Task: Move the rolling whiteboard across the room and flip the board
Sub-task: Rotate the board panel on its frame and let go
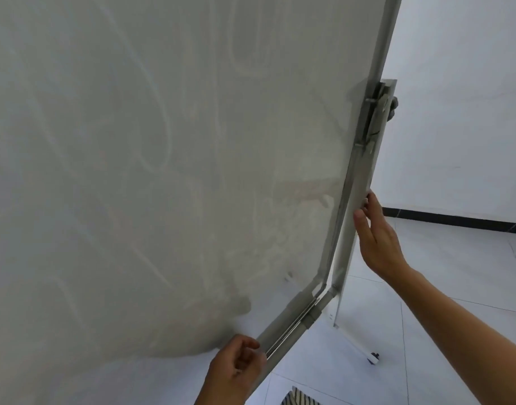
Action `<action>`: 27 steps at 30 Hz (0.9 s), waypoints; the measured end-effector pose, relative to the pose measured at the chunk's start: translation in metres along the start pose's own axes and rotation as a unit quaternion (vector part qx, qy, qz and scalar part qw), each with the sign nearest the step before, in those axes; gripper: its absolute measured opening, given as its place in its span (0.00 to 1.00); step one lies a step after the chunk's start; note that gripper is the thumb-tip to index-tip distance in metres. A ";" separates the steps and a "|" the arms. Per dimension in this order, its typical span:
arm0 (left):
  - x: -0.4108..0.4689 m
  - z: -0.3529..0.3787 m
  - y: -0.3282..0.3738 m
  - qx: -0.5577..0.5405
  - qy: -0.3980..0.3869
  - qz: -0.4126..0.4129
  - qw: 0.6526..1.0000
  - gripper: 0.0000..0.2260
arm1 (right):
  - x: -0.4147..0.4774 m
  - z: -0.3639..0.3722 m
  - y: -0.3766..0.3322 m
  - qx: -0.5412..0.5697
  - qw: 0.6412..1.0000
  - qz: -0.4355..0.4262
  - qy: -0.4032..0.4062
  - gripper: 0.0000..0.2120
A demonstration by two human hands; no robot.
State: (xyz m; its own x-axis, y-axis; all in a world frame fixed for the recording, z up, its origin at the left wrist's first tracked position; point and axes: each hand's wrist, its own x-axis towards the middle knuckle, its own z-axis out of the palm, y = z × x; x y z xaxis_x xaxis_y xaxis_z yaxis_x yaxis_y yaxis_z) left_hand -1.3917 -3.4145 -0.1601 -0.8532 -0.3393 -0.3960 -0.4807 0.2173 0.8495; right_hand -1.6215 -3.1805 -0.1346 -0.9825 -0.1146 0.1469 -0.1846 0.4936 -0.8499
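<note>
The rolling whiteboard point(151, 159) fills most of the head view, its grey-white face smeared with faint erased marks. Its metal frame runs along the right side and bottom edge. A pivot bracket point(378, 109) with a dark knob joins the board to the stand's upright post. My right hand point(376, 241) grips that post just below the bracket, fingers curled around its edge. My left hand point(236, 366) holds the bottom frame rail near the lower right corner. One black caster point(374, 358) on the stand's foot rests on the floor.
A white wall point(461, 112) with a dark baseboard point(455, 219) stands behind the board on the right. Pale floor tiles point(426, 317) spread out to the right of the stand. A striped cloth edge point(300, 399) shows at the bottom.
</note>
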 end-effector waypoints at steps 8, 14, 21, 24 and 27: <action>0.029 0.019 0.025 -0.008 0.018 -0.008 1.000 0.15 | 0.065 0.009 0.001 -0.033 0.997 -0.043 -0.054 0.10; 0.074 0.046 0.074 -0.013 0.071 -0.003 0.997 0.11 | 0.133 0.028 -0.005 -0.038 0.971 -0.131 -0.198 0.19; 0.132 0.070 0.147 -0.023 0.165 0.014 0.986 0.09 | 0.204 0.061 -0.018 -0.031 0.909 -0.217 -0.356 0.25; 0.145 0.063 0.178 -0.033 0.226 0.041 0.973 0.09 | 0.223 0.075 -0.029 -0.020 0.896 -0.226 -0.383 0.19; 0.156 0.048 0.206 -0.030 0.294 0.067 0.953 0.07 | 0.243 0.092 -0.036 -0.017 0.885 -0.227 -0.406 0.16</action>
State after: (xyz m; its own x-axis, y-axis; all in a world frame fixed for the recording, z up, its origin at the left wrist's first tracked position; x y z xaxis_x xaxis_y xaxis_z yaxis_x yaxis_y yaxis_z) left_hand -1.6338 -3.3789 -0.0638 -0.6369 -0.7702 -0.0334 -0.3475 0.2481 0.9042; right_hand -1.8508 -3.3053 -0.1145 -0.4676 -0.8828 0.0455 -0.5697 0.2616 -0.7791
